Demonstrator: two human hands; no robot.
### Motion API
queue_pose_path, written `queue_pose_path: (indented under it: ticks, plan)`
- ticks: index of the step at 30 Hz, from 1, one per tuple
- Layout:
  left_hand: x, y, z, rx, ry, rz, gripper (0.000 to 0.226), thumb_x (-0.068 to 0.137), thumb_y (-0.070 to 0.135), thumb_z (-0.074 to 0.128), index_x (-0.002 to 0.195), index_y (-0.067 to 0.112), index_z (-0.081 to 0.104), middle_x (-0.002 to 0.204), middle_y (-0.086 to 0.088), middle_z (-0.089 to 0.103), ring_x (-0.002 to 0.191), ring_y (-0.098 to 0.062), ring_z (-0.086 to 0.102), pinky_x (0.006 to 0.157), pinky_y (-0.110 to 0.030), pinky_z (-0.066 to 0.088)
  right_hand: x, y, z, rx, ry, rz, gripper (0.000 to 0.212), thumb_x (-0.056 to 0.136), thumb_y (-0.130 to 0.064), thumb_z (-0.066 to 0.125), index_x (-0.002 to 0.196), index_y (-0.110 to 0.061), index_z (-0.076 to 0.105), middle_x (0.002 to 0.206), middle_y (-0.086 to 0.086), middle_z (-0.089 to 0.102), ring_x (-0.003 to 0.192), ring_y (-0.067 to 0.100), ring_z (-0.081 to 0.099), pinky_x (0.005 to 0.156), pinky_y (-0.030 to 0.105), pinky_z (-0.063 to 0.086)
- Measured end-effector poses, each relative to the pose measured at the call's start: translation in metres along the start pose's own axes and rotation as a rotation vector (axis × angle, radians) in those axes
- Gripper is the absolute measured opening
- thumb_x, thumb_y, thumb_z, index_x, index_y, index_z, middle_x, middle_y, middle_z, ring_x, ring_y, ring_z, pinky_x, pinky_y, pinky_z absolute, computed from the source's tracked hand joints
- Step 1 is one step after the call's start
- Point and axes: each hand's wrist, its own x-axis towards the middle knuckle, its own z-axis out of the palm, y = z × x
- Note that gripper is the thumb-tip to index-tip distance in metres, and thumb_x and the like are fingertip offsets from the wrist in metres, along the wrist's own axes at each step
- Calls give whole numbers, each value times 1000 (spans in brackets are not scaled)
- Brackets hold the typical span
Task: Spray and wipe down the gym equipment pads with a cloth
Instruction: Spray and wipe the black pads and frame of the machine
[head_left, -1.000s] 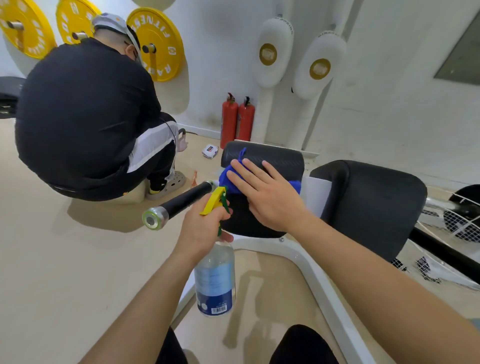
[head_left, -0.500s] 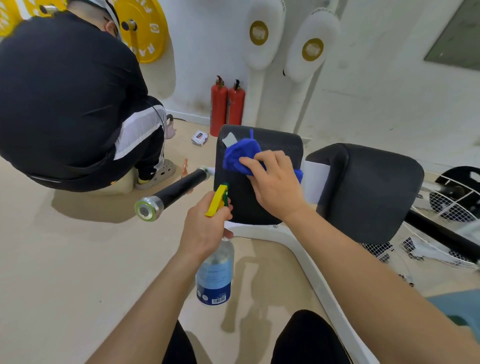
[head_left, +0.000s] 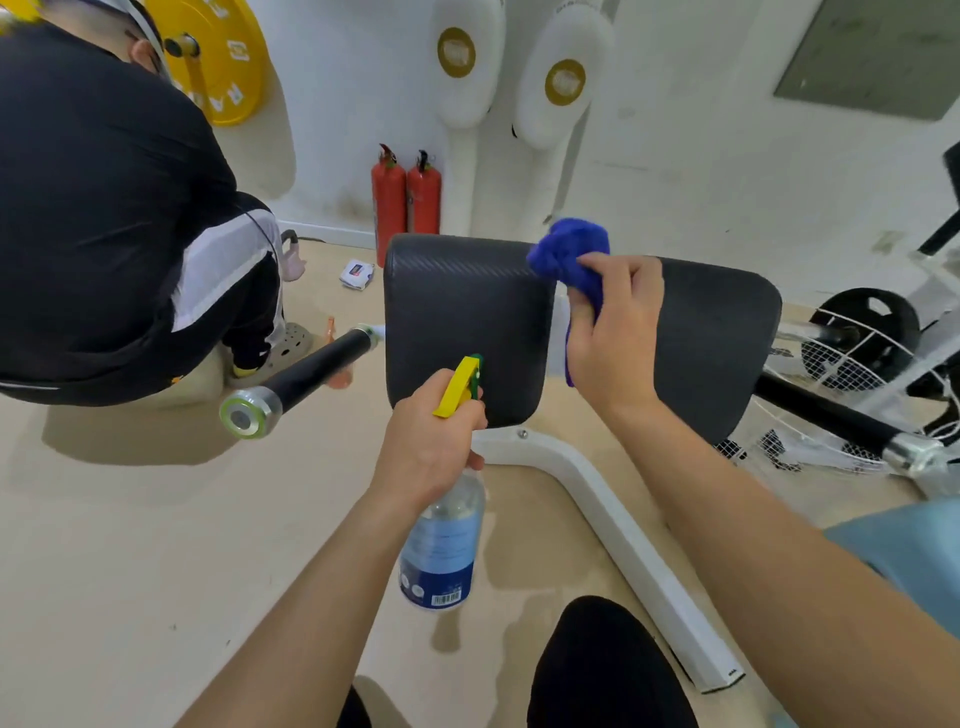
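between the two black pads, the cloth is being lifted clear for a spray.

the right hand (head_left: 615, 332) is bunching the blue cloth (head_left: 569, 252) tightly at the left pad's (head_left: 462, 312) top right corner, beside the right pad (head_left: 722, 332). the left hand (head_left: 428, 449) is gripping the spray bottle (head_left: 441, 545) closed, aiming at the left pad's lower edge. judging by this, squeezing the trigger is coming next, then wiping.
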Motion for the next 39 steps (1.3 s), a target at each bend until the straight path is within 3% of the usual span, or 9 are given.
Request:
queue_pose_path:
  ticks: [7, 10, 17, 20, 24, 26, 30, 32, 39]
  plan:
    - [-4, 11, 14, 86, -18, -7, 10, 93, 10, 61, 88, 2, 62, 91, -19, 66, 61, -28, 73, 58, -38, 60, 37, 10, -29, 19, 26, 60, 29, 96, -12, 59, 125, -9, 56, 122, 10, 49, 108, 18, 52, 94, 18, 43]
    - [-10, 6, 15, 123, -26, -14, 15, 93, 10, 61, 79, 7, 59, 78, -10, 59, 59, -26, 70, 60, -42, 60, 31, 7, -24, 49, -16, 61, 27, 98, -16, 56, 124, -10, 56, 122, 7, 50, 101, 7, 49, 89, 7, 39]
    - [-23, -1, 1, 86, -1, -27, 11, 92, 5, 59, 97, 6, 69, 99, -17, 70, 78, -28, 68, 70, -58, 65, -14, 3, 27, -43, -196, -78, 34, 97, -23, 59, 130, -15, 59, 125, 9, 52, 110, 24, 51, 97, 33, 45]
    - [-24, -2, -6, 55, 18, -25, 13, 93, 1, 58, 99, 5, 69, 97, -12, 71, 82, -33, 69, 62, -43, 66, -71, 4, 42, -105, -246, -127, 33, 89, -14, 68, 122, -13, 63, 118, 11, 56, 100, 29, 53, 87, 36, 50]
    - [-23, -5, -13, 50, 15, -30, 13, 95, 0, 56, 97, 7, 66, 100, -10, 71, 80, -35, 71, 49, -21, 55, -112, 17, 37, -185, -408, -421, 38, 73, -1, 79, 107, -10, 66, 102, 10, 62, 81, 27, 53, 70, 36, 51]
    - [-22, -6, -16, 19, 23, -32, 16, 93, -2, 55, 97, 7, 69, 100, -11, 72, 84, -36, 70, 51, -28, 59, -88, 20, 36, -187, -402, -461, 30, 74, 1, 75, 102, -8, 67, 96, 13, 59, 77, 30, 51, 67, 40, 48]
    - [-24, -11, -22, 8, 54, -43, 19, 94, -1, 55, 100, 7, 71, 101, -12, 72, 90, -34, 67, 64, -47, 67, -8, 5, 34, -145, -120, -81, 20, 91, -9, 62, 110, -7, 65, 108, 15, 61, 95, 32, 56, 85, 41, 48]
    - [-25, -13, -25, 12, 65, -42, 18, 95, 0, 55, 100, 6, 71, 101, -12, 72, 93, -37, 67, 66, -50, 67, 8, 1, 37, -139, -108, -23, 19, 95, -13, 59, 113, -9, 64, 114, 13, 61, 100, 31, 55, 89, 40, 48]
    - [-33, -27, -47, -17, 105, -84, 21, 91, -3, 54, 96, 5, 72, 99, -17, 73, 99, -43, 66, 68, -58, 66, -101, 6, 53, -237, -423, -566, 25, 76, 7, 66, 97, -7, 62, 85, 10, 57, 70, 29, 45, 58, 39, 42]
